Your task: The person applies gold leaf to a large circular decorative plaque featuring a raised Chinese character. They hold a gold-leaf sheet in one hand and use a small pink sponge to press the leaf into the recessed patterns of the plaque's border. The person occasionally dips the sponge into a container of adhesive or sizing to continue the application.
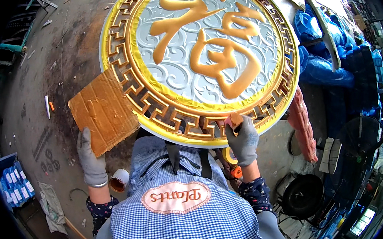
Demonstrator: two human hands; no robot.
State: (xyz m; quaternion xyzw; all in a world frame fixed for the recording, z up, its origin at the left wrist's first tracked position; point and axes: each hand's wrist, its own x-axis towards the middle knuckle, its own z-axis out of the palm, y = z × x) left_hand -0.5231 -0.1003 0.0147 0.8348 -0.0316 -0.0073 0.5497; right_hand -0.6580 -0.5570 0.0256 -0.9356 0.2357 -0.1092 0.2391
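Note:
A large round ornamental panel lies before me, with raised gold brush-style strokes on a pale grey scrollwork ground. Yellow edging runs around its middle, and its outer ring is a gold openwork key pattern with a yellow rim. My left hand, in a grey glove, grips a square of cardboard smeared with golden-brown paint, beside the ring's lower left. At the near edge of the ring, my right hand, also gloved, pinches a small brown-and-pink pad against or just over the gold pattern; contact is unclear.
A white can with brown inside is by my left forearm. A roll of yellow tape and an orange item are below the panel. Pink wrapped material, a black round pan-like object and blue sheeting lie right.

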